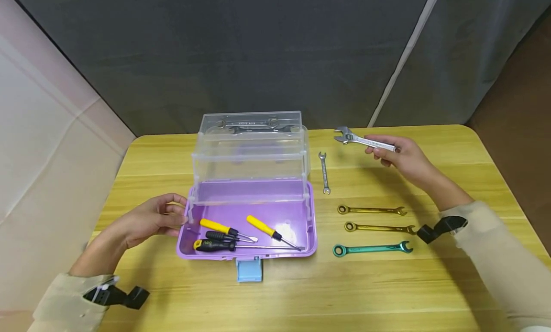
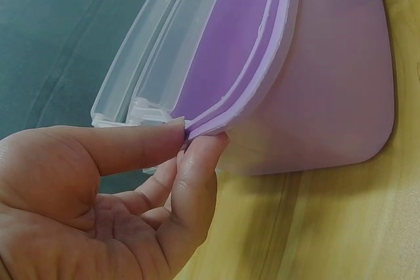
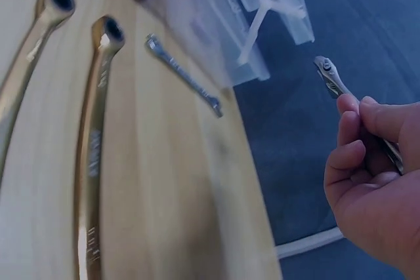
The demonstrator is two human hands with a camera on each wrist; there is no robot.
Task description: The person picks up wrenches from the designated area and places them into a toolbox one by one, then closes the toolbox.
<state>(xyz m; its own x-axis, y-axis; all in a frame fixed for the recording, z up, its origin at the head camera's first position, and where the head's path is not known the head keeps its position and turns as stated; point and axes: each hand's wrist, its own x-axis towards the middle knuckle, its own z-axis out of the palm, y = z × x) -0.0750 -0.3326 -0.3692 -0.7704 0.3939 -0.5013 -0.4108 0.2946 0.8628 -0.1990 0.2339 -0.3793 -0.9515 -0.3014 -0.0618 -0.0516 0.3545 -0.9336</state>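
The left grip [image 1: 150, 219] is pinching the rim of the purple plastic box [image 1: 234, 211]. Farther off, above the desk [image 1: 327, 293], the right grip [image 1: 403, 159] is pinching the silver metal adjustable wrench [image 1: 365, 141] by its handle, likely the best spot: it's probably feeling heavy, hard and slippery.

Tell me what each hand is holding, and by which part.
The right hand holds the adjustable wrench by its handle, away from the jaws. The left hand pinches the purple toolbox by its rim, on the left side.
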